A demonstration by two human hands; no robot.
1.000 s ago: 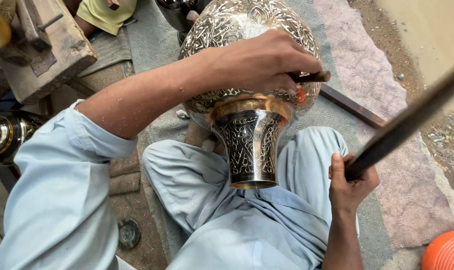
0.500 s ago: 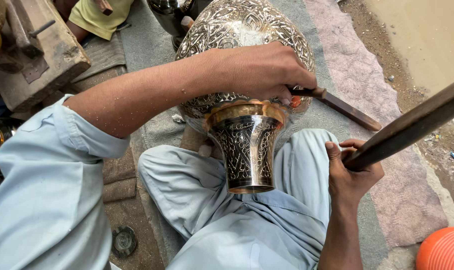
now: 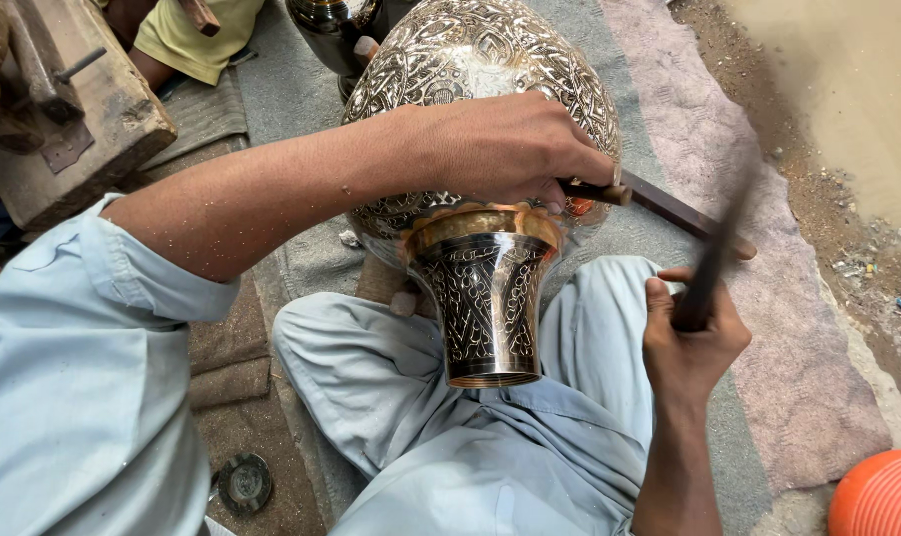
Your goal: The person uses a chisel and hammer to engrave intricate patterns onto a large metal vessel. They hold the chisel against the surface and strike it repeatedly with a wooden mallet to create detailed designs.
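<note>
An engraved metal vase (image 3: 480,189) lies on its side across the seated person's lap, foot toward the camera. The left hand (image 3: 505,149) arches over its neck, fingers pinching a wooden-handled chisel (image 3: 594,191). The right hand (image 3: 691,337) (wrist cocked upward) has fingers wrapped around a blurred dark rod (image 3: 718,238).

One head-worn camera looks steeply down, close over the lap; the engraved vase (image 3: 485,189) fills twelve o'clock, the orange bowl (image 3: 882,493) sits at five.
</note>
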